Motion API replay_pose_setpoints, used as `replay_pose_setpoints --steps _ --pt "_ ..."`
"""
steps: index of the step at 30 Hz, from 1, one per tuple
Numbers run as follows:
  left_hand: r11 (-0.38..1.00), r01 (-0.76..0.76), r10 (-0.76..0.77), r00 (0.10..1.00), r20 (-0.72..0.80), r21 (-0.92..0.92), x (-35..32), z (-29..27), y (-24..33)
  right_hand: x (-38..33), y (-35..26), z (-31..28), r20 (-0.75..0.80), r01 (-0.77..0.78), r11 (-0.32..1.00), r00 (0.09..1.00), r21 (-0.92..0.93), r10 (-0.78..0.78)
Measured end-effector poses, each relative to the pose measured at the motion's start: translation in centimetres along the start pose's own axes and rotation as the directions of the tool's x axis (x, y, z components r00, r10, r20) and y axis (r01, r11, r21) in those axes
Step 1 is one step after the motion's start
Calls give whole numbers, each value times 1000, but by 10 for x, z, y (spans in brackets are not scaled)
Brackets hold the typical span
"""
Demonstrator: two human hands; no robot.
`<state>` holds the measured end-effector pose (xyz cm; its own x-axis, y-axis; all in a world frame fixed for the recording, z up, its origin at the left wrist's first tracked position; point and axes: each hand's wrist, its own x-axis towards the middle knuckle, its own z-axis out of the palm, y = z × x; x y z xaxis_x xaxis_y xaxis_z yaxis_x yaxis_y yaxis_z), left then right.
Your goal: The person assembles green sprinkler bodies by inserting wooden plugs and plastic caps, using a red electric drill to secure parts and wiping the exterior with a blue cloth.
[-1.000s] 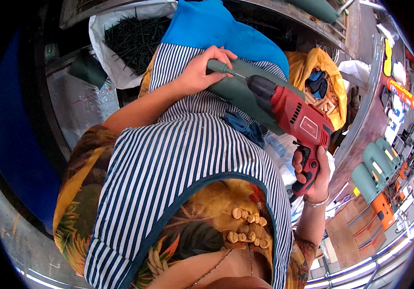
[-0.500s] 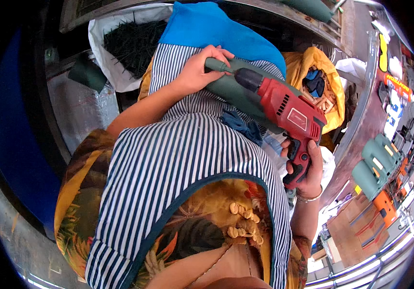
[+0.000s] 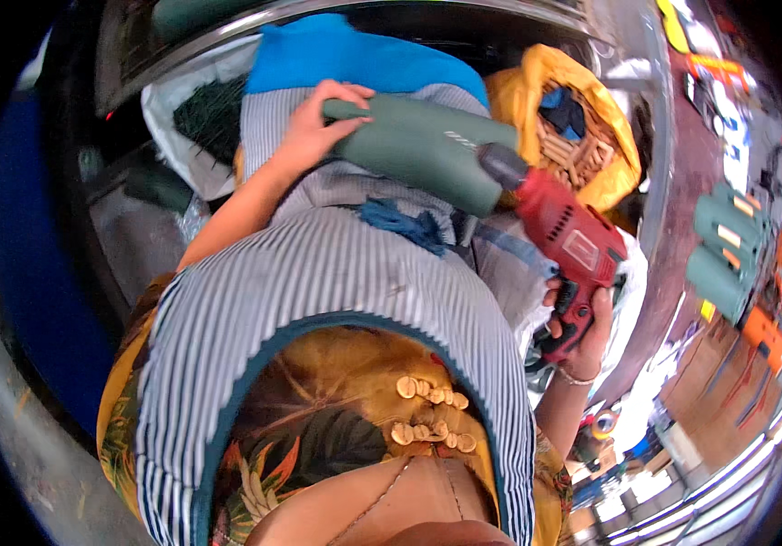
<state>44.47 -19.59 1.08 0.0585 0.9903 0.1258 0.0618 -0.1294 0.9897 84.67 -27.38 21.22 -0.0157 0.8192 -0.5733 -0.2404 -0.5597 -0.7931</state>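
Note:
A dark green cylinder (image 3: 423, 150) lies across my lap, on a striped apron (image 3: 345, 246) and a blue cloth (image 3: 364, 59). My left hand (image 3: 318, 127) is closed around its narrow left end, fingers over the top and thumb below. At the right, my right hand (image 3: 591, 328) grips the handle of a red power drill (image 3: 573, 232). The drill points up and left, and its black chuck (image 3: 502, 166) overlaps the cylinder's right end in view. Whether they touch, I cannot tell. No bit can be made out in the chuck.
Beyond my lap at the right stands a yellow bag (image 3: 628, 168) of small wooden pegs (image 3: 573, 155). A white sack (image 3: 159, 114) of dark thin strips is at the left. Several similar green cylinders (image 3: 719, 278) sit on the bench (image 3: 650, 237) at far right.
The drill has moved right and slightly down, from the cylinder's narrow left end to its right end. The cylinder, more fully exposed, is held by my left hand. The view has shifted.

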Motion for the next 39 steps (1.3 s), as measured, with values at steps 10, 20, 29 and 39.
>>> replay_pose_setpoints --steps 10,20,29,39 --pt "985 -4 9 999 -31 173 31 2 64 176 120 -103 -235 367 606 928 706 -288" --pt "886 237 -89 931 -355 398 52 -44 67 322 257 -172 -773 583 755 612 299 -167" --pt "912 86 14 970 -242 400 38 -34 77 351 157 -123 -353 -194 310 694 -931 -627" --pt "943 129 -68 977 -203 306 39 -36 74 431 139 -132 -668 -671 268 735 -691 118"
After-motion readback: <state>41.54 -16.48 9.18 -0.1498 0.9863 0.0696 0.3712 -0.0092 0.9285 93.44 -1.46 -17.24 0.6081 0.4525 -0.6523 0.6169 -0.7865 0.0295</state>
